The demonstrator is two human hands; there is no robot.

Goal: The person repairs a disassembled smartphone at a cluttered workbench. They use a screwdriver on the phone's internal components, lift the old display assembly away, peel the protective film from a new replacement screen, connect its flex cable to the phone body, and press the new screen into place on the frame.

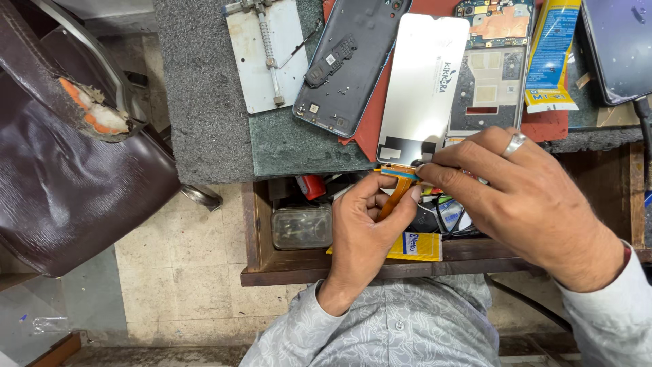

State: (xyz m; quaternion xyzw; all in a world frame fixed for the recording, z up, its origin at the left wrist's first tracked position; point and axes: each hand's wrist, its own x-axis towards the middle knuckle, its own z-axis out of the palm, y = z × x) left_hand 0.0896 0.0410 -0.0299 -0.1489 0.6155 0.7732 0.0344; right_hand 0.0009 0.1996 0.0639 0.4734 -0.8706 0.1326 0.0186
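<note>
- At the front edge of the bench [204, 102], you are pinching the orange ribbon cable [399, 189] of the screen panel [422, 88] with your left hand [370, 221], fingers closed on it.
- Your right hand [526, 197] is clamping the cable's top end by the fingertips.
- You are risking a creased or torn cable by bending it sharply.
- The panel is overhanging the open drawer [258, 231]; a tug could be dragging it off.

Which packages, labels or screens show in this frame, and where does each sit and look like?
Replacement screen panel: bench centre, rectangular, pale protective film, its orange flex cable pinched by left hand and right hand.
Tube package: upper right, yellow and blue.
Small box: open drawer, yellow with blue label.
Dark screen: far right, black.
</note>
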